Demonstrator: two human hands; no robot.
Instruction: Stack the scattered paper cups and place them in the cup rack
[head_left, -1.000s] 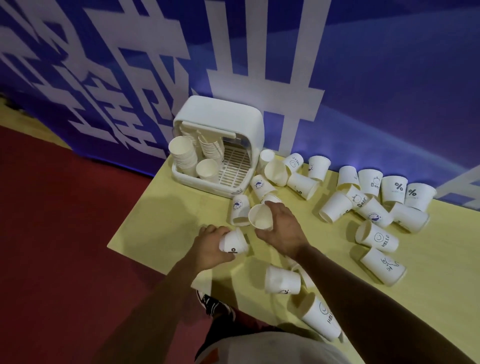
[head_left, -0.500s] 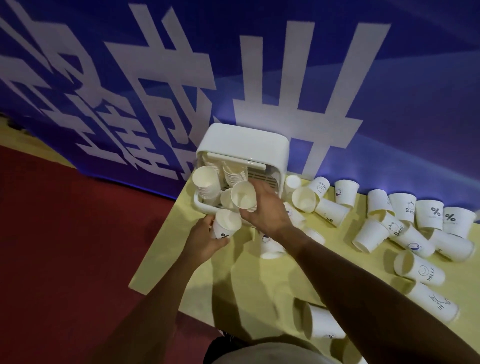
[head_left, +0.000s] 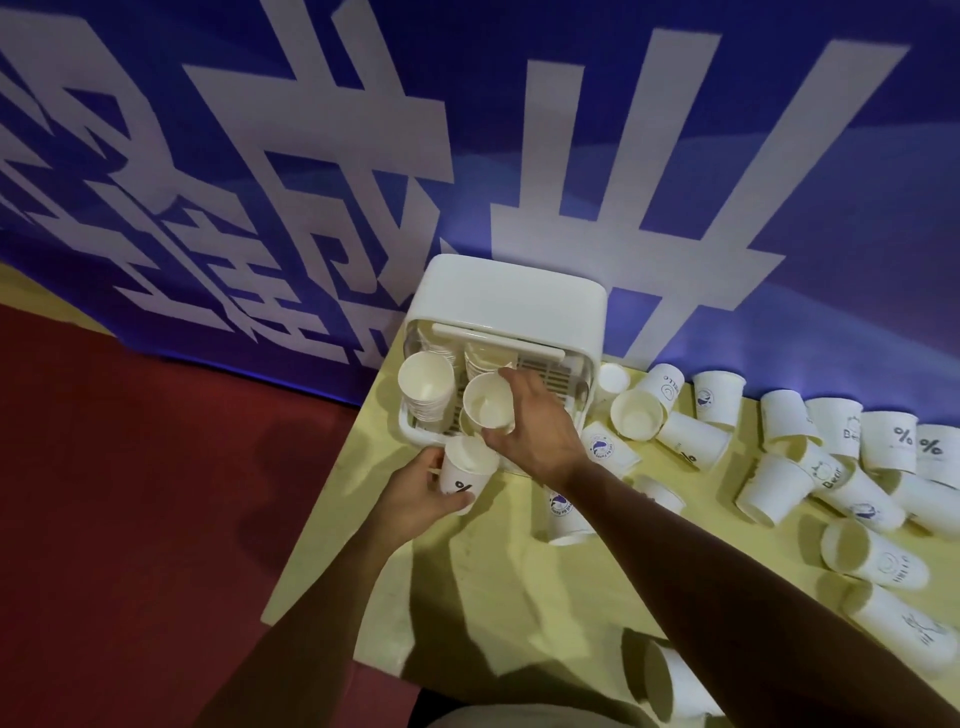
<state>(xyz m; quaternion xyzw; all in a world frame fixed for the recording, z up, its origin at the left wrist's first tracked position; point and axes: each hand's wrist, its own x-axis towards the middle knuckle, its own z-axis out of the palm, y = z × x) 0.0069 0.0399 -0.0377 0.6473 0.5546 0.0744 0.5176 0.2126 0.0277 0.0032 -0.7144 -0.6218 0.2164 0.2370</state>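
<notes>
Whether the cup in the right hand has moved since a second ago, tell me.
Yes: the cup in the right hand went from the table short of the rack to the rack's open front.

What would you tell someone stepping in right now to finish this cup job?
Left hand: grips a percent-marked cup just in front of the cup rack.
Right hand: holds a plain cup at the rack's open front.
Done: cup stacks already stand inside the rack.
Left: nest and rack both held cups, then gather the many loose cups, most lying on their sides, on the yellow table to the right of the rack.
</notes>
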